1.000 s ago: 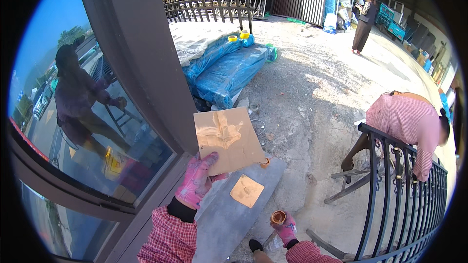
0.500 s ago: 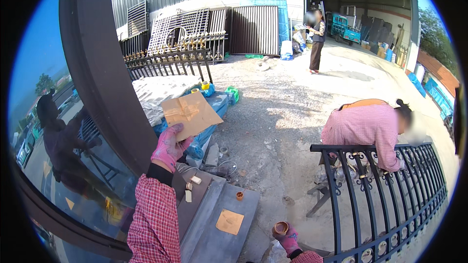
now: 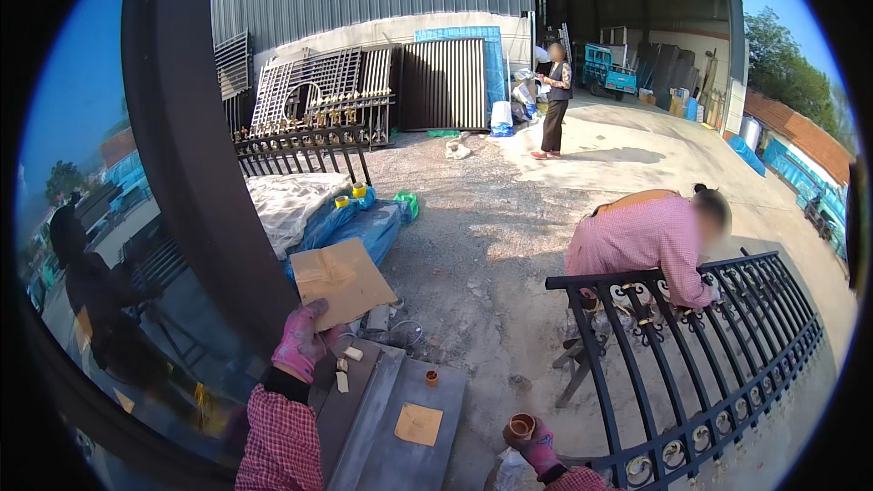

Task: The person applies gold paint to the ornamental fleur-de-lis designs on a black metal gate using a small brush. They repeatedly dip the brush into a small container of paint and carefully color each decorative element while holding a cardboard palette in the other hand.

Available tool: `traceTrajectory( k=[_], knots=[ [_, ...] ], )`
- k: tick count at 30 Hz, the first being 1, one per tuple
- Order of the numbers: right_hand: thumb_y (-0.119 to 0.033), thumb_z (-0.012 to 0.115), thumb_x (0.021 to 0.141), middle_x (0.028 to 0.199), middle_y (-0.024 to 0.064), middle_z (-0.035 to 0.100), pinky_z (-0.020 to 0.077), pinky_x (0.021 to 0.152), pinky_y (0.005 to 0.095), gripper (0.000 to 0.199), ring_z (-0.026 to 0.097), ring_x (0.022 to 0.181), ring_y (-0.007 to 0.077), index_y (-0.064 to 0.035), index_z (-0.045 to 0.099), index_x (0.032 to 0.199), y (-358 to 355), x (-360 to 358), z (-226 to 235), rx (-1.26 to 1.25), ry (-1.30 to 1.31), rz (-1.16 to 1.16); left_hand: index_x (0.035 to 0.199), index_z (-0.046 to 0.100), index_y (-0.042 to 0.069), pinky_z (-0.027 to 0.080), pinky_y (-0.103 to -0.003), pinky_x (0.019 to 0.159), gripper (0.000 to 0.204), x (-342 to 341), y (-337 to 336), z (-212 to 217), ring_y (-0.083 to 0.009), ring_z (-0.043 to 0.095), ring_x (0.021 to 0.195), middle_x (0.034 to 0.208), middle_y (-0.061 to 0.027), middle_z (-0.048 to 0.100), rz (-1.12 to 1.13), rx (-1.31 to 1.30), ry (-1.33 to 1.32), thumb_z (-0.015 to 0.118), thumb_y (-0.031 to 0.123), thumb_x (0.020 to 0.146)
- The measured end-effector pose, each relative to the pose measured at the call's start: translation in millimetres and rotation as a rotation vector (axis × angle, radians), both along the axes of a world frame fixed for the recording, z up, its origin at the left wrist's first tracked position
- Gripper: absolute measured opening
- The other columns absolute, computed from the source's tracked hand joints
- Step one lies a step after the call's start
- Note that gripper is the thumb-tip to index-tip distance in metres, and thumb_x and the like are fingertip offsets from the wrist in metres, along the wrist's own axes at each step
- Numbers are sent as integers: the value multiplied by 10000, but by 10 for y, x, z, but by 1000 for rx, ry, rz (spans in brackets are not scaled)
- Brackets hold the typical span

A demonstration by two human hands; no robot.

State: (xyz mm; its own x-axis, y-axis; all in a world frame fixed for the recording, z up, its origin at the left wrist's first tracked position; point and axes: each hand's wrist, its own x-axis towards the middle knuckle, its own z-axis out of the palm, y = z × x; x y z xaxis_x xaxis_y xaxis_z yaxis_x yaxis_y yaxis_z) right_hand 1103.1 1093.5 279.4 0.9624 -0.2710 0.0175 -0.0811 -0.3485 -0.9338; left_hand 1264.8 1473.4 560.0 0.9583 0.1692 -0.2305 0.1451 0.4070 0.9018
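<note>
A flat piece of brown cardboard (image 3: 342, 282) is gripped at its lower edge by my left hand (image 3: 304, 343), in a pink glove. Low at the right, my right hand (image 3: 535, 445), gloved in pink too, holds a small round cup (image 3: 522, 425) with its opening upward; reddish brown shows inside it. Between my hands a grey step (image 3: 386, 441) bears a second small cup (image 3: 431, 378) and a square of cardboard (image 3: 419, 424). Pale small blocks (image 3: 343, 373) lie close to my left wrist.
A dark post (image 3: 195, 145) and a reflecting glass pane (image 3: 118, 309) stand at my left. To the right, a co-worker (image 3: 637, 236) in pink checks bends over a black metal railing (image 3: 627, 382). Another person (image 3: 556, 105) stands farther back. Metal panels (image 3: 444, 82) lean against the far wall.
The view has shifted, so the surroundings sit lower and more to the left. Both hands keep their holds on the cardboard and the cup.
</note>
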Motion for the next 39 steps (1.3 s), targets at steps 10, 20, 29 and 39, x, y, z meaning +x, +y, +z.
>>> traceTrajectory(
  k=[10, 20, 29, 39],
  knots=[
    [-55, 754, 625, 1042, 63, 599, 455, 843, 305, 533, 581, 968, 180, -47, 538, 1111, -75, 92, 1014, -16, -244, 95, 1256, 450, 74, 549, -326, 691, 490, -1499, -449, -879, -186, 613, 932, 1098, -74, 585, -191, -58, 142, 634, 255, 840],
    [-55, 775, 550, 1061, 120, 567, 468, 840, 334, 590, 582, 971, 262, -51, 559, 1098, 60, -71, 2005, -417, -450, 295, 1252, 450, 61, 562, -303, 606, 467, -2233, -1048, -1279, -188, 628, 899, 1077, -72, 593, -367, -242, 227, 631, 239, 859],
    [-113, 801, 475, 1039, 119, 573, 480, 792, 387, 663, 557, 954, 303, -75, 572, 1096, 89, -160, 2305, -665, -567, 371, 1227, 468, 47, 569, -320, 627, 417, -2366, -1359, -1239, -197, 623, 916, 1080, -79, 593, -408, -268, 285, 610, 209, 870],
    [-134, 755, 489, 1022, 103, 585, 428, 827, 409, 602, 547, 953, 306, -93, 599, 1069, 168, -226, 2433, -797, -547, 331, 1210, 487, 50, 572, -334, 639, 376, -2379, -1426, -1189, -202, 612, 938, 1076, -73, 588, -467, -244, 242, 590, 211, 887]
  ],
)
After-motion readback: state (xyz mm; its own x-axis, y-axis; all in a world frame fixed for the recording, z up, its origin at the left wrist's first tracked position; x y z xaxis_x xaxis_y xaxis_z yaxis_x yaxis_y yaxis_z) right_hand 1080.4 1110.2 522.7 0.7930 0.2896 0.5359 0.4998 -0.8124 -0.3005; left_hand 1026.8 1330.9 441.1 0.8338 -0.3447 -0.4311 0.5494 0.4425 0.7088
